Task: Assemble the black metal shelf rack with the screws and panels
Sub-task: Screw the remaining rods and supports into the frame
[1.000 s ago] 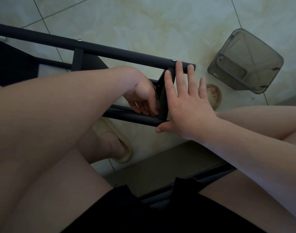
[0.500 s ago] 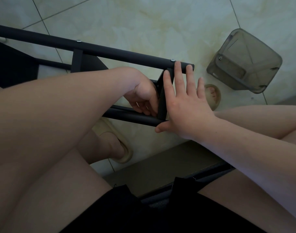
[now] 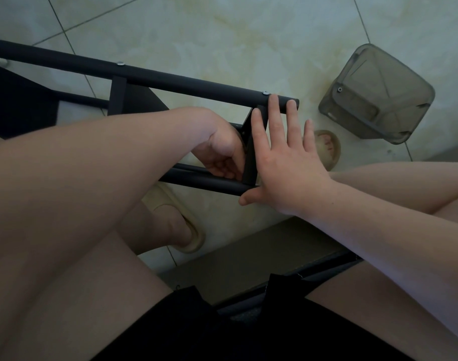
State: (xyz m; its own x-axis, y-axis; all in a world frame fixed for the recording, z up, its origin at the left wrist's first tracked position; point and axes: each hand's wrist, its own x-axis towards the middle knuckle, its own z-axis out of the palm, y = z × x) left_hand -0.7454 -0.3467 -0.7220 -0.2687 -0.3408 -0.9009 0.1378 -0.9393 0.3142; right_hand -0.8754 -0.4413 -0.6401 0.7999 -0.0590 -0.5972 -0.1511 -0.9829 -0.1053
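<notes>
On my feed the black rack (image 3: 170, 79) lies across the tiled floor, reaching in from the left, with a screw (image 3: 121, 64) in its top tube. My left hand (image 3: 222, 152) is curled against the left face of the end crossbar (image 3: 249, 165); I cannot tell whether it grips anything. My right hand (image 3: 287, 165) lies flat, fingers straight, against the crossbar's other side. A grey plastic bin (image 3: 379, 92) sits further right.
</notes>
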